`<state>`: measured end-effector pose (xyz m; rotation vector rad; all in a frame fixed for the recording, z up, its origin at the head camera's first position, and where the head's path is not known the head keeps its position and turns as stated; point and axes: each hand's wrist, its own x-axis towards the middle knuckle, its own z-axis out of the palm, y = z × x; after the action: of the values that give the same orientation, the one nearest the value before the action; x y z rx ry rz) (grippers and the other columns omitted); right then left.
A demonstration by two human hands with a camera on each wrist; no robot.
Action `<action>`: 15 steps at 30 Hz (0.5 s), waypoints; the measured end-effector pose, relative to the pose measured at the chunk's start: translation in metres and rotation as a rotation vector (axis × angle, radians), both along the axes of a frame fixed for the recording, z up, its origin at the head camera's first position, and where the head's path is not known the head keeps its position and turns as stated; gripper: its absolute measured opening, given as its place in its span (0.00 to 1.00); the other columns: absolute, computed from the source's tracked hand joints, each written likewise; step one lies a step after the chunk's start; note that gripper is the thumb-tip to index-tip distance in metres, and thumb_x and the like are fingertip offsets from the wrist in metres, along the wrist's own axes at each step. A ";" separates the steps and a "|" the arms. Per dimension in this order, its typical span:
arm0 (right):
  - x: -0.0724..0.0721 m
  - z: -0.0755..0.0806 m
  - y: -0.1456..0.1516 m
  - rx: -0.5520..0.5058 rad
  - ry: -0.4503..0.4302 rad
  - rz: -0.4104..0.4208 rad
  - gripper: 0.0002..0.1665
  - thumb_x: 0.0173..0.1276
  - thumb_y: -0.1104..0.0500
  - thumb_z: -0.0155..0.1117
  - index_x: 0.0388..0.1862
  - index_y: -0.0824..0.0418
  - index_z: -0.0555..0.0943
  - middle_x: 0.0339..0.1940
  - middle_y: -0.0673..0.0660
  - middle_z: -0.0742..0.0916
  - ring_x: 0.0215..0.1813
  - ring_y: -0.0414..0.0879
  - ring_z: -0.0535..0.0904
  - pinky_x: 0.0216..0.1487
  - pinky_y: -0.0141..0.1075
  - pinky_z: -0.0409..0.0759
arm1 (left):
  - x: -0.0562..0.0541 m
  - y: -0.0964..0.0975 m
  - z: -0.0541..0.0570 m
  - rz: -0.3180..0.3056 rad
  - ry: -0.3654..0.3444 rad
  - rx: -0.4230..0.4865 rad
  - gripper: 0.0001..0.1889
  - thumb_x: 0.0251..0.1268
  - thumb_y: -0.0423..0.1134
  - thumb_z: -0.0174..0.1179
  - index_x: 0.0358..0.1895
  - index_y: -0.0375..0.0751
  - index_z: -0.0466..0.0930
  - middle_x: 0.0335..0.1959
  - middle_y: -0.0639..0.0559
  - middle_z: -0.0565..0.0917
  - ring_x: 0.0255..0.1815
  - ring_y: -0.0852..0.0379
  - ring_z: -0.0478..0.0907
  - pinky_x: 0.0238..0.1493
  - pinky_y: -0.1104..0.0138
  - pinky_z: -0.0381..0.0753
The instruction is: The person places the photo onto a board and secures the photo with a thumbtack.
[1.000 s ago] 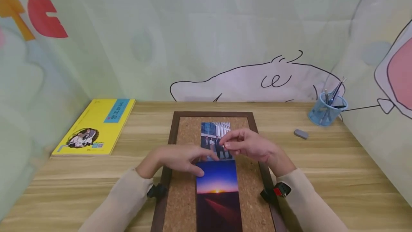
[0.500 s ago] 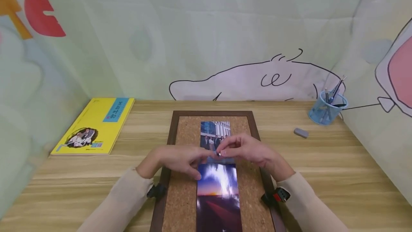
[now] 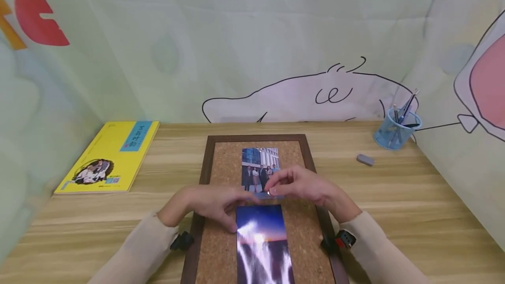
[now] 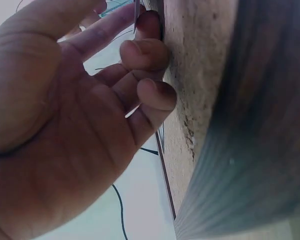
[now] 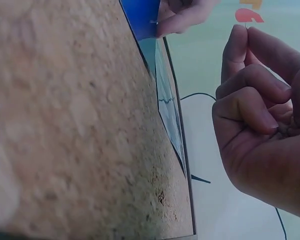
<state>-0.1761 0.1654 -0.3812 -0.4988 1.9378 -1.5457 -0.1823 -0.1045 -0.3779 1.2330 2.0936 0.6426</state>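
A cork board in a dark brown frame lies on the table. Flat on its upper part is a group photo of people before a building. Below it, a glossy sunset photo catches glare. My left hand holds the sunset photo by its upper left corner, thumb at the left edge; its curled fingers show close to the cork in the left wrist view. Between thumb and index finger, my right hand pinches a small thumbtack, its thin point sticking out, over the group photo's lower edge.
A yellow book lies at the left of the wooden table. Toward the back right stand a blue mesh pen cup with pens and, nearer, a grey eraser. A printed cloth hangs behind.
The sunset photo has shifted down with my left hand, opening a gap below the group photo. My right hand with the thumbtack has come down toward that photo's lower edge.
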 end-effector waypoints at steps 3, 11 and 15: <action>-0.001 0.001 0.000 0.005 -0.014 -0.004 0.13 0.69 0.63 0.66 0.48 0.70 0.84 0.37 0.53 0.85 0.32 0.45 0.71 0.32 0.32 0.69 | 0.001 0.002 0.000 0.017 0.021 -0.002 0.27 0.65 0.39 0.67 0.67 0.44 0.72 0.47 0.57 0.79 0.42 0.64 0.73 0.46 0.68 0.76; -0.003 0.001 -0.003 0.012 -0.062 -0.004 0.13 0.71 0.62 0.66 0.48 0.71 0.84 0.33 0.53 0.86 0.27 0.41 0.70 0.26 0.30 0.64 | 0.002 0.006 0.001 0.097 0.032 -0.044 0.22 0.69 0.37 0.63 0.64 0.49 0.73 0.41 0.61 0.79 0.39 0.64 0.76 0.42 0.67 0.77; -0.002 0.000 -0.006 0.019 -0.067 0.024 0.14 0.71 0.64 0.64 0.49 0.75 0.81 0.30 0.51 0.84 0.24 0.38 0.67 0.25 0.29 0.64 | 0.002 0.006 -0.002 0.109 0.028 -0.027 0.21 0.69 0.37 0.63 0.63 0.49 0.73 0.37 0.60 0.79 0.35 0.64 0.75 0.38 0.67 0.77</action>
<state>-0.1781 0.1595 -0.3807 -0.4541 1.8874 -1.5086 -0.1807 -0.0989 -0.3795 1.1258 2.1972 0.6469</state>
